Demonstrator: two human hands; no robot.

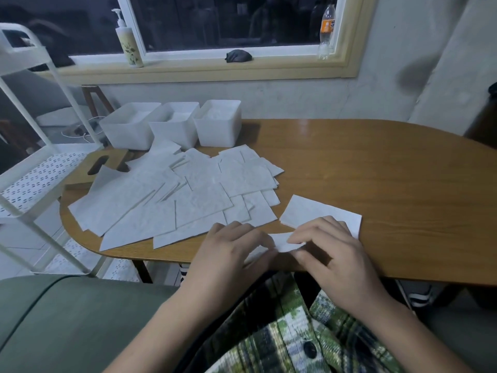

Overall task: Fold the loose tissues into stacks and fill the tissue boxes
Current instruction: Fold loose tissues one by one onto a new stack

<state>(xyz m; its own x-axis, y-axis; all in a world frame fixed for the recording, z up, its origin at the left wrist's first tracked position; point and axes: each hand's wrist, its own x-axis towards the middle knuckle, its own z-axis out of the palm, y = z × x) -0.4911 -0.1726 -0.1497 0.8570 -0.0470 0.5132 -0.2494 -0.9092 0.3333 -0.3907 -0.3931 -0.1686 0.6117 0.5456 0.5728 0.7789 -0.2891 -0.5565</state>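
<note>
Left hand (233, 251) and right hand (332, 253) met at the near edge of the table (390, 184). I saw both with fingers curled, pinching one small tissue (285, 242) between them. The right thumb and forefinger nipped its right end, and the left fingertips lay over its left end. Just behind the right hand lay a folded stack (314, 211), its near corner covered by the knuckles. To the left spread the loose tissues (172, 200), overlapping in a wide heap whose near edge came just beside the left hand. Behind the heap stood three white boxes (218, 125) in a row with something white inside; I could not tell how full they were. A wooden lid (88, 168) with a slot lay partly under the heap. A white cart (32, 168) stood left of the table, cut off by the frame. On the windowsill I made out a pump bottle (129, 41), a dark lump (238, 55) and a clear bottle (326, 25). Most of the pinched tissue was hidden under the fingers.
</note>
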